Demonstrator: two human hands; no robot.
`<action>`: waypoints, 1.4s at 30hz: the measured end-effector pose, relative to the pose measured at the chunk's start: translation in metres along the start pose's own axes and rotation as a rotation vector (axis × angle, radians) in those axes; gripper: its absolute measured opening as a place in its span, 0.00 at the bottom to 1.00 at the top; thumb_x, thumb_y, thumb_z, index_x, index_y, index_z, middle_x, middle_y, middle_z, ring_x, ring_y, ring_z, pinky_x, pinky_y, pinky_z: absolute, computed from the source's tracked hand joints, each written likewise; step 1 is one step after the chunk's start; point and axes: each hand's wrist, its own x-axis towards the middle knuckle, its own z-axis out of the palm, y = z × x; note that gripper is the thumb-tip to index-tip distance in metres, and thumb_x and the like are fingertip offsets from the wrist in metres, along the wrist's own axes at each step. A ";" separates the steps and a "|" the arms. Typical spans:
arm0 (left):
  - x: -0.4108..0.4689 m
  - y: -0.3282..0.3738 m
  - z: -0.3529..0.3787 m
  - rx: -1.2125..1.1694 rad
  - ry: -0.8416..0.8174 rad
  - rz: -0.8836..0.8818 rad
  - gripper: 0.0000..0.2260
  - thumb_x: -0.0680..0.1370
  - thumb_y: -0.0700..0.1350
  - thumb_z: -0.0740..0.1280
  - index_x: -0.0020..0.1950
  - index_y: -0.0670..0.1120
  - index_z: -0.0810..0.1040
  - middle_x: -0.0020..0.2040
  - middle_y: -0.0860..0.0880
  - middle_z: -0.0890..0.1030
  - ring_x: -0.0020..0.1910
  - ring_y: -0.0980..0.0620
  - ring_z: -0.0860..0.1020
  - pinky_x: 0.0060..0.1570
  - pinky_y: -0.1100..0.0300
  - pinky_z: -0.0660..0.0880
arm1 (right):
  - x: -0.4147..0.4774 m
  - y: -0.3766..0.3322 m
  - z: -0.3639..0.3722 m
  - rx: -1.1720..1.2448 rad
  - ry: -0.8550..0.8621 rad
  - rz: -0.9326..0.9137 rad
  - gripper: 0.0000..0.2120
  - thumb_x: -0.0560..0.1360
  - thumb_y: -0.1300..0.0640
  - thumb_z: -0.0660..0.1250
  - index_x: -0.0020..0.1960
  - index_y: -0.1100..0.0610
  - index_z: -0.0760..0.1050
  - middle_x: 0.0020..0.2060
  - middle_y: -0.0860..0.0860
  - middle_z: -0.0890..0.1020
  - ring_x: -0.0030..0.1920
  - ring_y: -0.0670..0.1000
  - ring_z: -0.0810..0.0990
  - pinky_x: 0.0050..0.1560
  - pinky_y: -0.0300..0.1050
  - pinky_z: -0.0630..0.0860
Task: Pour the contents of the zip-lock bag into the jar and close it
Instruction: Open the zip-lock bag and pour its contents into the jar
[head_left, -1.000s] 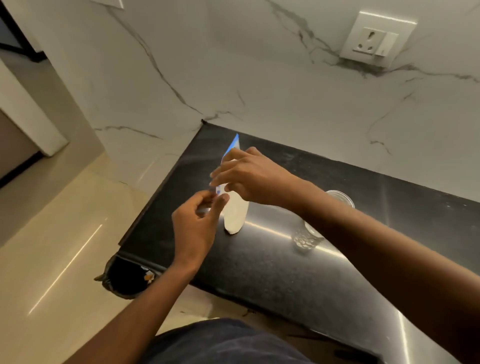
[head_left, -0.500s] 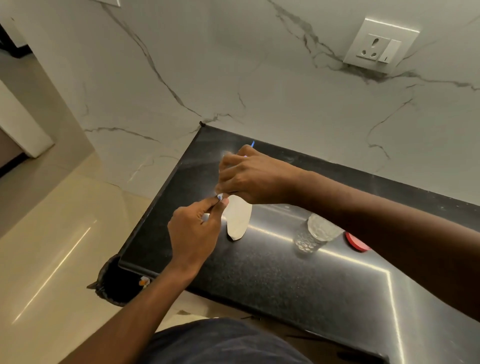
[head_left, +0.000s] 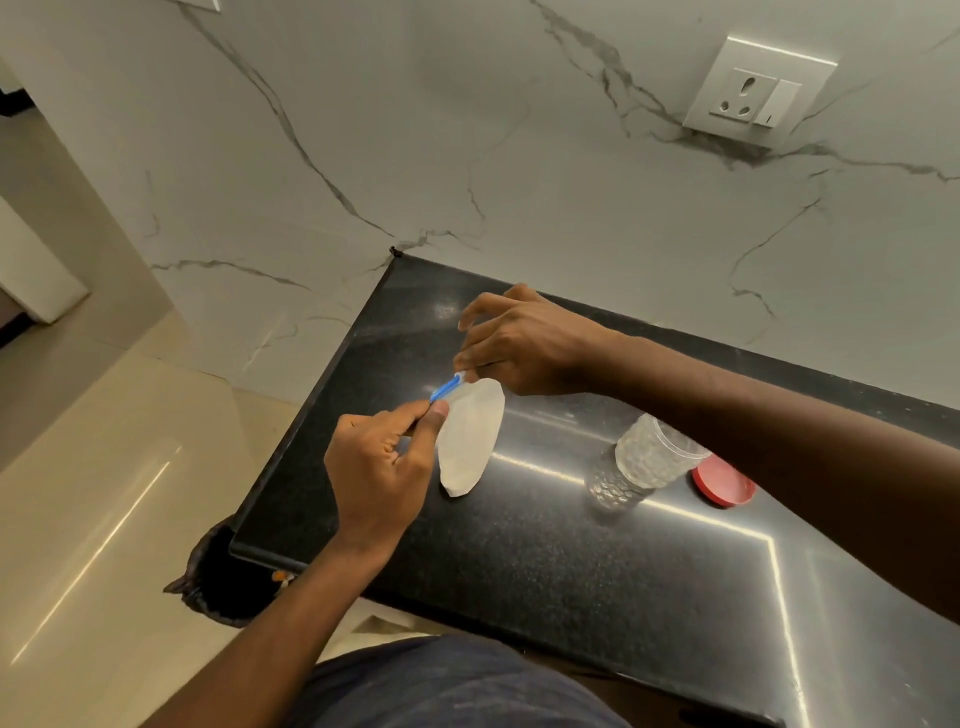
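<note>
Both hands are pinching the blue zip strip of a small clear plastic zip-lock bag (head_left: 470, 439) of white contents above the black speckled stone table (head_left: 545, 561): left hand (head_left: 382, 467) at the near end, right hand (head_left: 524, 345) at the far end. The clear textured jar (head_left: 649, 457) is standing open to the right, its round red lid (head_left: 722, 486) lying just beside it.

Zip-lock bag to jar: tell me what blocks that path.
Nothing visible does. Both hands hold the zip-lock bag by its blue strip; bare counter separates it from the open jar, whose red lid lies beyond.
</note>
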 end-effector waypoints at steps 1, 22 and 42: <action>0.001 -0.001 0.001 -0.001 0.004 0.009 0.21 0.79 0.57 0.70 0.56 0.40 0.88 0.45 0.44 0.90 0.33 0.52 0.83 0.31 0.46 0.81 | -0.003 0.006 0.000 -0.002 0.011 0.012 0.13 0.82 0.49 0.68 0.64 0.50 0.84 0.62 0.47 0.85 0.72 0.54 0.73 0.63 0.58 0.70; 0.066 0.009 -0.012 -0.334 -0.437 -0.420 0.09 0.83 0.60 0.66 0.51 0.61 0.86 0.45 0.65 0.87 0.48 0.65 0.85 0.39 0.74 0.79 | -0.033 -0.024 0.036 0.860 0.570 0.785 0.10 0.80 0.49 0.72 0.51 0.56 0.83 0.41 0.50 0.86 0.35 0.46 0.85 0.36 0.38 0.81; 0.087 0.012 0.004 -0.221 -0.675 -0.399 0.06 0.81 0.44 0.73 0.45 0.54 0.86 0.39 0.57 0.86 0.36 0.60 0.87 0.34 0.71 0.80 | 0.004 -0.061 0.058 1.486 0.562 1.033 0.10 0.80 0.59 0.69 0.54 0.64 0.85 0.46 0.60 0.88 0.40 0.59 0.90 0.41 0.51 0.87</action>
